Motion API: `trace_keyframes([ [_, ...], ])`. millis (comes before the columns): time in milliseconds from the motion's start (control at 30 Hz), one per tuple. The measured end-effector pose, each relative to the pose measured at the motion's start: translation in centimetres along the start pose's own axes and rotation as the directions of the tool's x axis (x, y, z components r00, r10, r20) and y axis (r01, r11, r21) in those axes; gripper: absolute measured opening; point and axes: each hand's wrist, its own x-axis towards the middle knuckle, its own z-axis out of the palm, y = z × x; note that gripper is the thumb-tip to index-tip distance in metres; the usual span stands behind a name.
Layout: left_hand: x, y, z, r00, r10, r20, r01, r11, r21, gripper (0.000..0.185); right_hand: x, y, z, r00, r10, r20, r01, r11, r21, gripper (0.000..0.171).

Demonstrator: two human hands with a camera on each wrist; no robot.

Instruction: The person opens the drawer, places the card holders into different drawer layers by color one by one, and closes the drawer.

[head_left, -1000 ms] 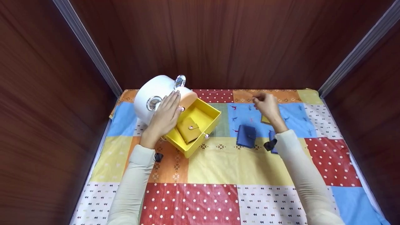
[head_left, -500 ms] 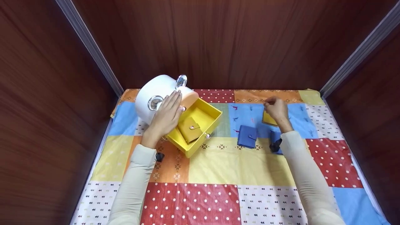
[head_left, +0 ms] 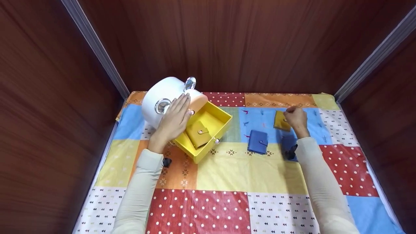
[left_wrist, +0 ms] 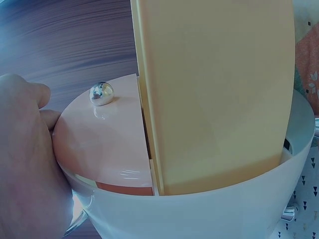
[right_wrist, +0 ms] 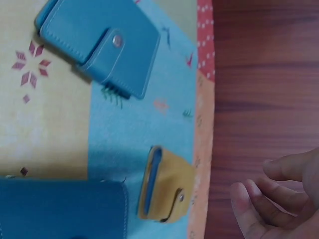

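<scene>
My left hand [head_left: 175,115] rests with straight fingers on a white rounded box [head_left: 165,86] with shiny silver ears. Its yellow drawer [head_left: 205,150] is pulled out and holds a yellow wallet [head_left: 197,136]. The left wrist view shows the pink drawer front [left_wrist: 99,144] beside my hand, pushed in, with a silver knob. My right hand [head_left: 296,118] hovers right beside another yellow wallet [head_left: 280,121]. In the right wrist view its fingers [right_wrist: 241,201] are loosely bent, thumb apart, holding nothing. Near it lie two blue snap-strap wallets, one blue wallet [head_left: 257,142] and a second blue wallet [head_left: 288,143].
A patchwork-print cloth [head_left: 221,175] covers the table. Dark wooden panels [head_left: 221,45] stand at the back and both sides, with metal strips [head_left: 97,52] at the corners. A silver knob [head_left: 217,140] sticks out from the yellow drawer's front.
My right hand has moved rightward and closer to me, uncovering more of the yellow wallet on the cloth. My left hand stays on the box.
</scene>
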Motion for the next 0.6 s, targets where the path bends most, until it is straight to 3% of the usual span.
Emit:
trace_keyframes([
  [333,-0.2,0.1,0.0,0.999,0.021,-0.033,-0.021,1.000,0.004,0.060,0.4,2.1,-0.1,0.994,0.103,0.037,-0.102,0.995,-0.018,0.041],
  [600,-0.2,0.2,-0.1,1.000,0.004,0.004,-0.004,0.999,0.033,0.061,0.6,3.9,0.0,0.982,0.182,0.039,-0.180,0.982,-0.054,0.043],
])
